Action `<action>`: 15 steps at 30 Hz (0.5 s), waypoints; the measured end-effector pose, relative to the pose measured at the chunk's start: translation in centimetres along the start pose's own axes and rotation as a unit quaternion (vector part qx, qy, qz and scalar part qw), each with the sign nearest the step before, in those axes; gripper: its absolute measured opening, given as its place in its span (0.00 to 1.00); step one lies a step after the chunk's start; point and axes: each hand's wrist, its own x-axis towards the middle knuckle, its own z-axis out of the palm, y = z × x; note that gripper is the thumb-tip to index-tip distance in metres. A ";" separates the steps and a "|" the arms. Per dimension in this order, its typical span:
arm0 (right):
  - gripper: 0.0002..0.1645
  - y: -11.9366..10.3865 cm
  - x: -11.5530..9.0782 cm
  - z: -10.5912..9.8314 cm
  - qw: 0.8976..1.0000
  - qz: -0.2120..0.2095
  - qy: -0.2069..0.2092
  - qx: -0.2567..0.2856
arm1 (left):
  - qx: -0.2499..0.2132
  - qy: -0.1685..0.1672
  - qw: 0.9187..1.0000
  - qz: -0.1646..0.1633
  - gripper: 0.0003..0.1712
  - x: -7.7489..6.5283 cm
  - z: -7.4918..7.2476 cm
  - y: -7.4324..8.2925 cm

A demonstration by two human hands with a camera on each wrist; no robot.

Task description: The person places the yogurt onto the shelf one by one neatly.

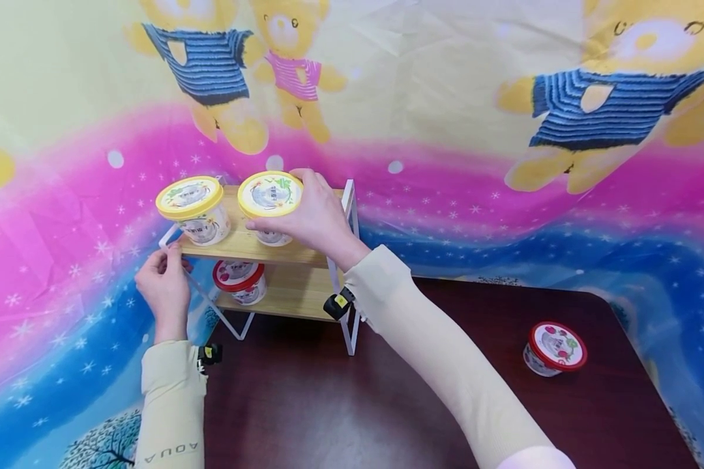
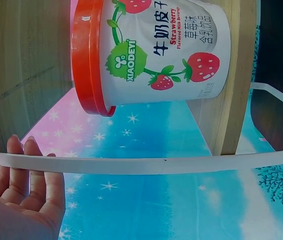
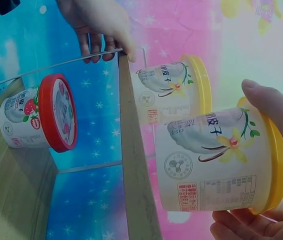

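Observation:
My right hand (image 1: 317, 218) grips a yellow-lidded milk-drink tub (image 3: 216, 160) by its lid, at the right part of the upper board (image 1: 229, 251) of a two-tier wooden shelf. To its left on that board stands another yellow-lidded tub (image 1: 202, 225). At the board's left front corner my left hand (image 1: 167, 286) holds the shelf's white metal frame (image 2: 106, 165), fingers curled round the bar. A red-lidded strawberry tub (image 2: 166, 55) stands on the lower board (image 1: 293, 293), towards the left.
Another red-lidded tub (image 1: 554, 348) sits on the dark table (image 1: 422, 391) at the right. Behind the shelf hangs a sheet (image 1: 422, 130) printed with bears and snowflakes, reaching round both sides. The shelf's right white leg (image 1: 350, 332) stands on the table.

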 end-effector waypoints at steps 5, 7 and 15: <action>0.61 0.1 0.0 0.1 1.000 0.000 -0.003 -0.004 | 0.008 -0.001 1.000 0.000 0.22 0.0 0.0 -0.1; 0.62 0.1 0.0 0.1 1.000 0.000 -0.005 -0.008 | 0.009 -0.002 1.000 0.003 0.22 -0.1 0.0 -0.1; 0.63 0.2 0.1 0.2 1.000 -0.005 -0.011 -0.019 | 0.011 0.002 1.000 0.006 0.21 0.0 0.0 -0.1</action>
